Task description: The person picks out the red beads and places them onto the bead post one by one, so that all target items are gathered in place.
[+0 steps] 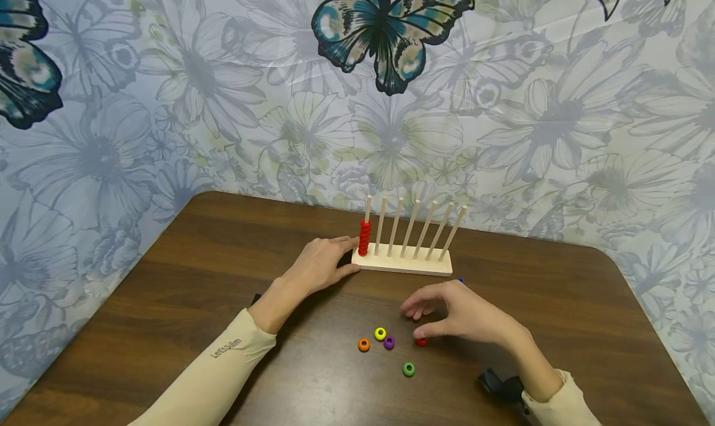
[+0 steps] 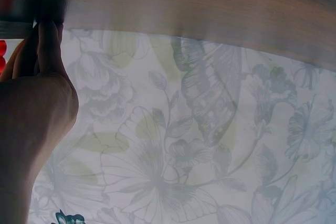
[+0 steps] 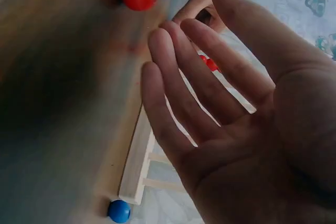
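Observation:
My left hand grips the left end of a pale wooden peg stand, thumb at its front corner and fingers by the leftmost peg. On that peg sits a stack of several red beads; the other upright pegs are bare. My right hand hovers over the table with fingers spread and an empty palm. Just below its thumb lies a loose red bead, partly hidden in the head view. In the left wrist view the left hand is dark, its fingertips hidden.
Left of the right hand lie a yellow bead, a purple bead and an orange bead. A green bead lies nearer. A blue bead rests by the stand's right end. Patterned wallpaper backs the brown table.

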Tool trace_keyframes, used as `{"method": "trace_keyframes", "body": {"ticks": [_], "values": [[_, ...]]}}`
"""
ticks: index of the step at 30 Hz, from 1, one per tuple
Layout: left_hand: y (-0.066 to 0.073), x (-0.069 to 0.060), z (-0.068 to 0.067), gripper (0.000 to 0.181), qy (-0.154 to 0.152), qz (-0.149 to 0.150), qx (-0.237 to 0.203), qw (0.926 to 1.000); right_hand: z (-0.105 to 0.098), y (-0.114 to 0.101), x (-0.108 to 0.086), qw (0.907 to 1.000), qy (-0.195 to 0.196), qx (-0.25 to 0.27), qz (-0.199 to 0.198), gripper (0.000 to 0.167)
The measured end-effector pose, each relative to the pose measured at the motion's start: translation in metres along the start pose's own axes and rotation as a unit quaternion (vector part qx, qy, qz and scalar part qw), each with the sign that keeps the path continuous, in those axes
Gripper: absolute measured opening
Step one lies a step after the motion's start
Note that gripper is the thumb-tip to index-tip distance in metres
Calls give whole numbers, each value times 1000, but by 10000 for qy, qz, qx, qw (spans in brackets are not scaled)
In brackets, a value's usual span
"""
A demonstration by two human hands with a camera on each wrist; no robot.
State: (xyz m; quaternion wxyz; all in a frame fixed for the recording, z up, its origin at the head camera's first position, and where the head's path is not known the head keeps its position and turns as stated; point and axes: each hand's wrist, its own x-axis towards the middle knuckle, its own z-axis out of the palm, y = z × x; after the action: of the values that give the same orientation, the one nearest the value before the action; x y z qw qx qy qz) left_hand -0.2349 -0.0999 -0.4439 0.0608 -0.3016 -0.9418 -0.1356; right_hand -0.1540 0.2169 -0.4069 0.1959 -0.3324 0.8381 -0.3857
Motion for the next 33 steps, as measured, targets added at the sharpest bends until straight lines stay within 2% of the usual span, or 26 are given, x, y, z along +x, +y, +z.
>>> {"method": "trace_keyframes", "body": {"ticks": [3, 8, 15, 26, 33], "values": [[0, 0, 0, 61, -9, 0, 2, 10000, 1, 3, -2, 9997, -227, 91, 81, 39], [0, 0, 0, 61, -13, 20, 4, 10000, 1, 7, -3, 9986, -509, 124, 121, 33], [0, 1, 0, 61, -18, 29, 18, 10000, 5, 7, -1, 9985, -534, -36, -106, 23], [-1, 0, 0, 61, 0, 14, 17, 10000, 8, 6, 2, 9992, -185, -356, -29, 16], [-1, 0, 1, 60, 57, 66, -3, 10000, 5, 8, 6, 9954, 556, -701, -329, 20]]}}
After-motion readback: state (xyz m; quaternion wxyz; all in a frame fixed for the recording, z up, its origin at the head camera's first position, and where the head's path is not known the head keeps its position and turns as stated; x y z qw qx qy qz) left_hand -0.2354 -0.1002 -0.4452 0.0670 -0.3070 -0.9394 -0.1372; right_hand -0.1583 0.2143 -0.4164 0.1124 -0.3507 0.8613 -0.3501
